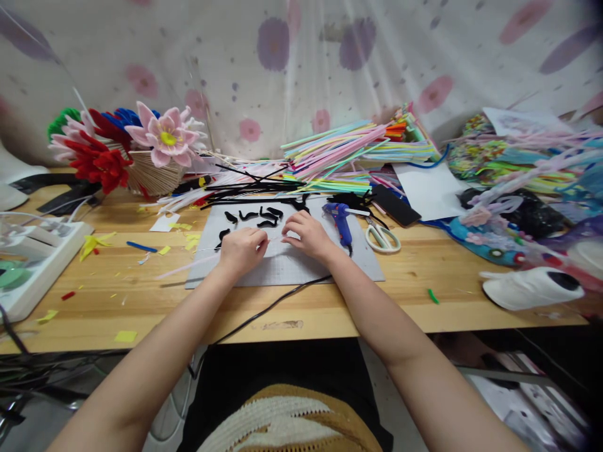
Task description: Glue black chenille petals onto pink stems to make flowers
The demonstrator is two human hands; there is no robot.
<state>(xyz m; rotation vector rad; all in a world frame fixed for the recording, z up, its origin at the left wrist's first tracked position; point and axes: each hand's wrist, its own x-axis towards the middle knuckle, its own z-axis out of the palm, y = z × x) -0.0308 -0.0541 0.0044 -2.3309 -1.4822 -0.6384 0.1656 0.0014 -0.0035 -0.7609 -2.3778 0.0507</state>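
My left hand (pixel 242 252) is closed over the grey cutting mat (pixel 282 274), with thumb and fingers pinched. A pale pink pipe cleaner (pixel 186 268) sticks out to its left. In the small gap between my hands shows a thin pale strand, apparently the same pipe cleaner. My right hand (pixel 307 236) pinches at this strand from the other side, its fingers curled. Short bent black pipe cleaner pieces (pixel 267 221) lie on the mat just beyond my hands. A blue glue gun (pixel 340 225) rests to the right of my right hand.
White-handled scissors (pixel 384 238) and a dark phone (pixel 396 205) lie right of the mat. Bundles of coloured pipe cleaners (pixel 339 150) fill the back. Pipe cleaner flowers (pixel 164 135) stand back left, near a white power strip (pixel 42 270). A black cord (pixel 268 314) crosses the front.
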